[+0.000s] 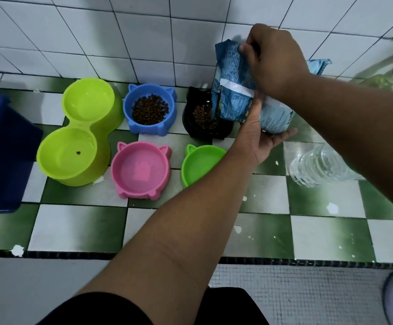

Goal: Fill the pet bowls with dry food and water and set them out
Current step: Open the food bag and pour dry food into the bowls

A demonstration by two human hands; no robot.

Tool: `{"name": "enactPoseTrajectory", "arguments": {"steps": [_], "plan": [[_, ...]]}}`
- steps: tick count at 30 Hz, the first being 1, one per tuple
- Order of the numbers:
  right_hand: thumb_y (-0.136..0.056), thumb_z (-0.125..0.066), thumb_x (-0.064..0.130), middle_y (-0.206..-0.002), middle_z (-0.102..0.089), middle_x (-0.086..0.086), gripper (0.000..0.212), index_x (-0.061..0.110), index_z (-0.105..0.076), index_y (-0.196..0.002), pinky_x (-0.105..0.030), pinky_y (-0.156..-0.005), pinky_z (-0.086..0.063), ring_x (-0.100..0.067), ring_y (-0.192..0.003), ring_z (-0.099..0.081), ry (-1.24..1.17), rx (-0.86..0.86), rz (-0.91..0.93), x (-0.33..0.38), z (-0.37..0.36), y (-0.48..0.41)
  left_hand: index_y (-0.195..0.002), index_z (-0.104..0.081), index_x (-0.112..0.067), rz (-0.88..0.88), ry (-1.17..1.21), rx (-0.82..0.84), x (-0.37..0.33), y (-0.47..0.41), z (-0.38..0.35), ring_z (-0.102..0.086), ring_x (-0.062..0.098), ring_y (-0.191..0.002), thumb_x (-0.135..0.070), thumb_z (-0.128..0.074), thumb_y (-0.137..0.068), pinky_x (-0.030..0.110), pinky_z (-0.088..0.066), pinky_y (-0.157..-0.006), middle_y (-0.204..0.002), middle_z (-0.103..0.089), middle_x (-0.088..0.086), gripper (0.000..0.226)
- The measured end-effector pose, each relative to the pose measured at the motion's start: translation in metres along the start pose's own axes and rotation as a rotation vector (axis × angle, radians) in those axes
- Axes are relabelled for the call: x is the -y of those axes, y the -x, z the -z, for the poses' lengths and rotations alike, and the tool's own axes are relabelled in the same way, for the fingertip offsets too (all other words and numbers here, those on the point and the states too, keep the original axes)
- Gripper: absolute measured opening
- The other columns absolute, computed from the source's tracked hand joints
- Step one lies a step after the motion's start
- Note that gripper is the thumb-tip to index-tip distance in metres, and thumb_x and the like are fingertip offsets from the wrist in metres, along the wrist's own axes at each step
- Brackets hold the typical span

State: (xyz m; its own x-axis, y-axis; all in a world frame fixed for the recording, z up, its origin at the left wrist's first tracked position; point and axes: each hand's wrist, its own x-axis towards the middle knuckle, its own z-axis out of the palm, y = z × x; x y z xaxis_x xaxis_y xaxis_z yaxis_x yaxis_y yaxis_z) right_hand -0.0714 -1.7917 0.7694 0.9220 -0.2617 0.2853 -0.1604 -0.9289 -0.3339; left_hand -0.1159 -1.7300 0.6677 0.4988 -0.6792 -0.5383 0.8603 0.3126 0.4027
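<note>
One tilted food bag [235, 99], mouth down-left over black bowl [190, 127], right fingers [254, 46] pinching top, left fingers [282, 134] flat beneath.

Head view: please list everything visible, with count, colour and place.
double bowl: 1, lime green, left on the ledge
blue bowl: 1, blue, back row, holds kibble
black bowl: 1, black, back row, under the bag's mouth
pink bowl: 1, pink, front row
green bowl: 1, green, front row, partly hidden
food bag: 1, blue, tilted over black bowl
water bottle: 1, clear, right on the ledge
bin: 1, dark blue, left edge
left hand: 1, supports bag from beneath
right hand: 1, grips bag's top
</note>
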Motion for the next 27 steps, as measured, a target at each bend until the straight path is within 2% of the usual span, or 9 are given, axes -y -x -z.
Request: {"name": "enactPoseTrajectory", "arguments": {"steps": [10, 17, 20, 22, 24, 27], "plan": [[-0.102, -0.044, 0.036, -0.085, -0.055, -0.006, 0.03, 0.009, -0.057, -0.099, -0.031, -0.067, -0.034, -0.026, -0.077, -0.052, -0.007, -0.021, -0.017, -0.011, 0.008, 0.006, -0.142, -0.053, -0.012, 0.027, -0.069, -0.015, 0.001, 0.003, -0.002, -0.054, 0.042, -0.13, -0.064, -0.064, -0.089, 0.06, -0.053, -0.101, -0.142, -0.054, 0.023, 0.075], [-0.104, -0.038, 0.033, -0.097, -0.06, -0.013, 0.03, 0.007, -0.053, -0.107, -0.039, -0.068, -0.04, -0.028, -0.084, -0.052, -0.002, -0.093, -0.147, -0.021, 0.02, 0.023, -0.138, -0.054, -0.013, 0.004, -0.163, -0.094, -0.002, 0.008, -0.001, -0.057, 0.04, -0.124, -0.061, -0.071, -0.086, 0.06, -0.055, -0.097, -0.138, -0.056, 0.021, 0.073], [-0.104, -0.038, 0.03, -0.098, -0.06, -0.014, 0.029, 0.005, -0.052, -0.109, -0.035, -0.067, -0.035, -0.026, -0.082, -0.049, -0.033, -0.115, -0.168, -0.023, 0.025, 0.032, -0.138, -0.054, -0.016, -0.027, -0.207, -0.131, -0.002, 0.015, -0.004, -0.061, 0.039, -0.119, -0.069, -0.08, -0.07, 0.058, -0.059, -0.089, -0.135, -0.06, 0.02, 0.09], [-0.104, -0.037, 0.029, -0.1, -0.06, -0.013, 0.029, 0.005, -0.052, -0.111, -0.037, -0.068, -0.038, -0.025, -0.083, -0.049, -0.06, -0.133, -0.188, -0.021, 0.03, 0.035, -0.138, -0.054, -0.018, -0.031, -0.231, -0.143, -0.003, 0.018, -0.006, -0.063, 0.038, -0.116, -0.073, -0.083, -0.058, 0.055, -0.061, -0.083, -0.134, -0.062, 0.02, 0.102], [-0.104, -0.037, 0.029, -0.101, -0.06, -0.011, 0.029, 0.005, -0.051, -0.112, -0.038, -0.072, -0.041, -0.023, -0.085, -0.05, -0.101, -0.171, -0.216, -0.019, 0.034, 0.036, -0.138, -0.054, -0.019, -0.049, -0.247, -0.128, -0.007, 0.024, -0.009, -0.063, 0.039, -0.117, -0.069, -0.08, -0.07, 0.059, -0.059, -0.087, -0.132, -0.063, 0.019, 0.089], [-0.103, -0.037, 0.028, -0.097, -0.056, -0.005, 0.029, 0.004, -0.052, -0.11, -0.031, -0.071, -0.037, -0.018, -0.084, -0.048, -0.178, -0.26, -0.243, -0.016, 0.043, 0.037, -0.139, -0.053, -0.019, -0.058, -0.274, -0.083, -0.017, 0.033, -0.006, -0.063, 0.038, -0.119, -0.058, -0.074, -0.085, 0.062, -0.056, -0.093, -0.132, -0.064, 0.017, 0.07]]}}
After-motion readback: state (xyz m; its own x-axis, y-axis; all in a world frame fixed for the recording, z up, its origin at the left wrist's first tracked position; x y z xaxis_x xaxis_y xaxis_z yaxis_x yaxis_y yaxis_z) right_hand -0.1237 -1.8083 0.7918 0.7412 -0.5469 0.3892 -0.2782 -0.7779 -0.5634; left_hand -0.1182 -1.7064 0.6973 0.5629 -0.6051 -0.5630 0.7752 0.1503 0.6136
